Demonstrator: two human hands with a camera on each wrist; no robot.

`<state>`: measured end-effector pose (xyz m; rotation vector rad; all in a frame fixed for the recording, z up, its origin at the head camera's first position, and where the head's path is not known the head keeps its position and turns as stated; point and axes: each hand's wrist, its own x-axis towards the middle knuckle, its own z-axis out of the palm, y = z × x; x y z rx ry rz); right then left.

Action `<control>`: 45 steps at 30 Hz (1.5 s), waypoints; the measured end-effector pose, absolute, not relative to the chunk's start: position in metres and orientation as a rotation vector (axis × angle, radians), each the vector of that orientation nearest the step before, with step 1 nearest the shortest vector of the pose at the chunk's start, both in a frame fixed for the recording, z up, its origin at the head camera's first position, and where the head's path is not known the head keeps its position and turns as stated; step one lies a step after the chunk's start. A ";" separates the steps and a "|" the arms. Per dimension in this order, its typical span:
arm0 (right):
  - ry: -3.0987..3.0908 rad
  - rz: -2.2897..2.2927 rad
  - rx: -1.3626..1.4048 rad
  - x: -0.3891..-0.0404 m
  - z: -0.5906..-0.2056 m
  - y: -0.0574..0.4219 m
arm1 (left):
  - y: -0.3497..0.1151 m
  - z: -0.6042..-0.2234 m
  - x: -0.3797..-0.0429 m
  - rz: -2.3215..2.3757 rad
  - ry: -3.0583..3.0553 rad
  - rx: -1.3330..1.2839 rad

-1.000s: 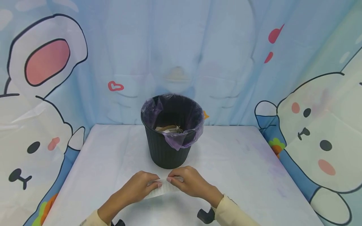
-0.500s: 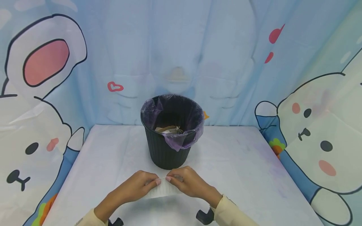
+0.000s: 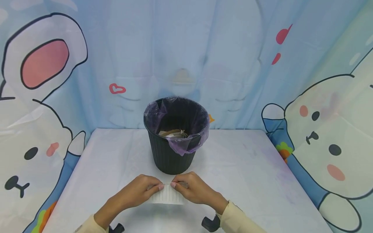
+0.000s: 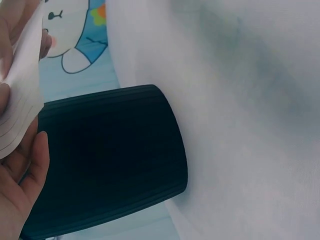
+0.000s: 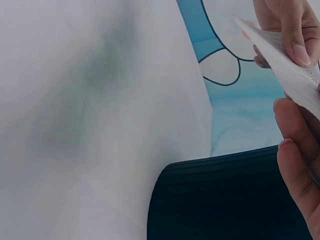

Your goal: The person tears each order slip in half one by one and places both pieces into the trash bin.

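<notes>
A small sheet of lined paper (image 3: 168, 195) hangs between my two hands, in front of the bin. My left hand (image 3: 141, 191) pinches its upper left part between thumb and fingers. At the upper right my right hand (image 3: 194, 188) pinches the same sheet, thumb tips close together. The wrist views show the paper (image 4: 22, 92) held above the table, slightly bent; faint print shows on the paper (image 5: 295, 75) in the right wrist view. Just beyond the hands stands a black ribbed waste bin (image 3: 172, 158).
A purple plastic liner (image 3: 186, 145) folds over the bin's rim, and scraps (image 3: 173, 133) of paper or card lie inside. The table has a white cloth (image 3: 242, 181). Behind it hangs a blue curtain (image 3: 131, 48) printed with cartoon animals.
My left hand has shifted slightly left along the paper. The sheet's lower edge, slanted before, now hangs level, with more of its lined face showing. The right hand has barely moved.
</notes>
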<state>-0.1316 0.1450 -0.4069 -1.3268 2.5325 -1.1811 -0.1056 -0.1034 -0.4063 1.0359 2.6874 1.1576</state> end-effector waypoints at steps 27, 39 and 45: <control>2.367 -1.418 -1.110 -0.130 -0.405 0.140 | -0.103 -0.405 -0.101 1.031 2.960 1.342; 2.299 -1.499 -1.082 -0.132 -0.407 0.140 | -0.101 -0.407 -0.102 1.008 3.096 1.546; 2.279 -1.517 -1.064 -0.131 -0.403 0.140 | -0.100 -0.408 -0.102 1.012 3.140 1.578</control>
